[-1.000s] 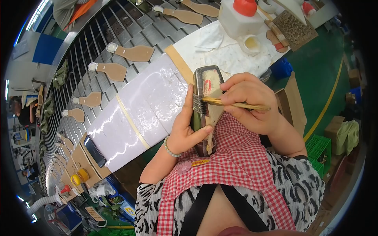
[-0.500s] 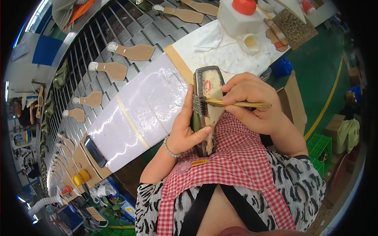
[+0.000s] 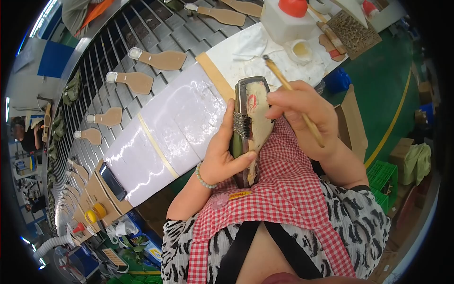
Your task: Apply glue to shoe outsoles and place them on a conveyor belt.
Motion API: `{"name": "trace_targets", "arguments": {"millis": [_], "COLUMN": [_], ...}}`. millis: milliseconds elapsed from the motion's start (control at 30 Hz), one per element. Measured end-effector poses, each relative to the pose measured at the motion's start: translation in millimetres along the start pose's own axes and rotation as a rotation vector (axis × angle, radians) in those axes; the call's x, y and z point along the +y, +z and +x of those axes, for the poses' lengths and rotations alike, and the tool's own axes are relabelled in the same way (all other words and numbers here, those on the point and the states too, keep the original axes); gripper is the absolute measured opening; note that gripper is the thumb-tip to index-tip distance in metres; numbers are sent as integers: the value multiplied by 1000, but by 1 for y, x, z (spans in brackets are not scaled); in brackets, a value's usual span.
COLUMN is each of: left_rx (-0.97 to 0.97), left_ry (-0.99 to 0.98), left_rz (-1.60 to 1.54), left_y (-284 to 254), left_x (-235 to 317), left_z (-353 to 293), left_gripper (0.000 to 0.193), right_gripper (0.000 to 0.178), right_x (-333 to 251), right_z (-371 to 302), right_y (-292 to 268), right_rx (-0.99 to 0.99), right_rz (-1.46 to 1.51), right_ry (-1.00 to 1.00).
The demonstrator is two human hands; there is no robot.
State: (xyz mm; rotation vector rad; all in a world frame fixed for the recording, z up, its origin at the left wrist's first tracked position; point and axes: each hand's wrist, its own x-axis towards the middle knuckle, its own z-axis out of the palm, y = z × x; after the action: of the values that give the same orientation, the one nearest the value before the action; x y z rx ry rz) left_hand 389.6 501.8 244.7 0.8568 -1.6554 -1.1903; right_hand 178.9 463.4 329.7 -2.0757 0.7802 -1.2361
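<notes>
My left hand (image 3: 221, 154) is closed around a shoe (image 3: 259, 106), turned sole side up against my checked apron. The shoe has a dark edge, a cream underside with a red mark, and a glittery dark strap (image 3: 241, 125) across its left side. My right hand (image 3: 309, 116) pinches a thin brush (image 3: 289, 86) with a wooden handle. The brush's dark tip points up and away, apart from the shoe, above the white paper. Fingers of the right hand hover by the shoe's right edge; whether they touch it I cannot tell.
A small pot of yellowish liquid (image 3: 301, 50) and a white jug (image 3: 286, 23) with a red cap stand on crumpled white paper (image 3: 269, 71). Left of me lies a plastic-covered board (image 3: 177, 120). Several tan insoles (image 3: 165, 60) rest on the slatted conveyor beyond. A phone (image 3: 114, 181) lies near left.
My right hand has lifted the brush off the shoe near the strap and turned it so that its tip points away from me. My left hand still grips the shoe, almost unmoved.
</notes>
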Motion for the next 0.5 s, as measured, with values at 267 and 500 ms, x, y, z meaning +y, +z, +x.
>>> {"name": "trace_targets", "arguments": {"millis": [267,500], "left_rx": [-30,-30], "left_ry": [-16,20], "left_rz": [69,75], "left_y": [-4,-5], "left_x": [4,4], "left_z": [-1,-2], "left_gripper": [101,101], "right_gripper": [21,22], "right_x": [5,6], "right_z": [14,16], "right_y": [17,21], "right_rx": [-42,-49], "right_rz": [-178,-298], "right_ry": [-160,-244]}}
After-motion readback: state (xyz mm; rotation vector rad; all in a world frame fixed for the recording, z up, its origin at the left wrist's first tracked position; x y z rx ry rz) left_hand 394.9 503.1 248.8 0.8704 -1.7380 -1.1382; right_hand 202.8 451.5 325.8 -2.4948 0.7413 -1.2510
